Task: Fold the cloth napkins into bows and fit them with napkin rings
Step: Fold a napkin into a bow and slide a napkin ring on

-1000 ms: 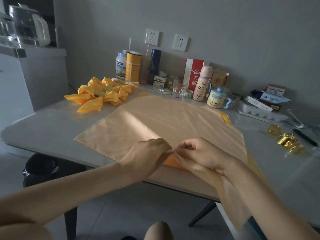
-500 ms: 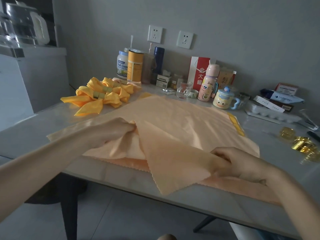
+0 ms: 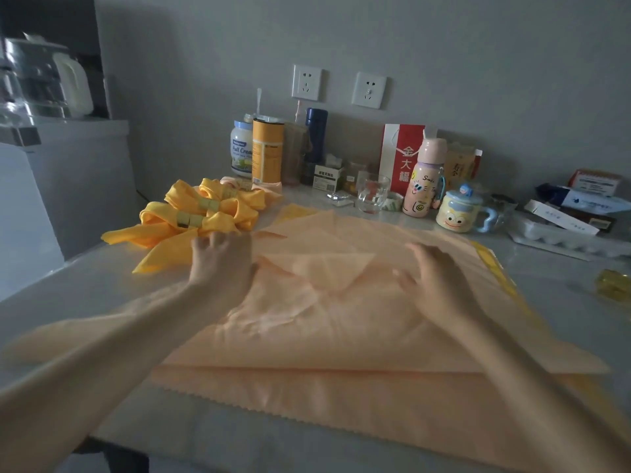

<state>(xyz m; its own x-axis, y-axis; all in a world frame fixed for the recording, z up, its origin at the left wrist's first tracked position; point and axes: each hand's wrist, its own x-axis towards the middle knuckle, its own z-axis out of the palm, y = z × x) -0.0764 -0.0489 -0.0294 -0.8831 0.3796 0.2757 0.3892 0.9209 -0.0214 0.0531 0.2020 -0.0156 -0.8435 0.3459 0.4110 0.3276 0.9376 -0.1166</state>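
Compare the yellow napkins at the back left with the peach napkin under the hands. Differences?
The yellow napkins are gathered into bows with rings on; the peach napkin lies spread flat, partly folded, no ring. Yellow is a deeper, saturated colour; peach is pale. Yellow lies untouched; the left hand and right hand press the peach one. Both are cloth on the table.

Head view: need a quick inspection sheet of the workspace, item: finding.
Surface: grey table, partly covered by cloth.
Job's things: peach napkin spread flat, near corner folded over to the middle; finished yellow bows with rings at back left; gold napkin rings at right edge.
Clutter: tins, bottles, glass, mug, boxes along the wall.
Grippers: left hand and right hand open, flat on the napkin.
Cables: nothing seen.
Surroundings: two wall sockets, kettle at left.
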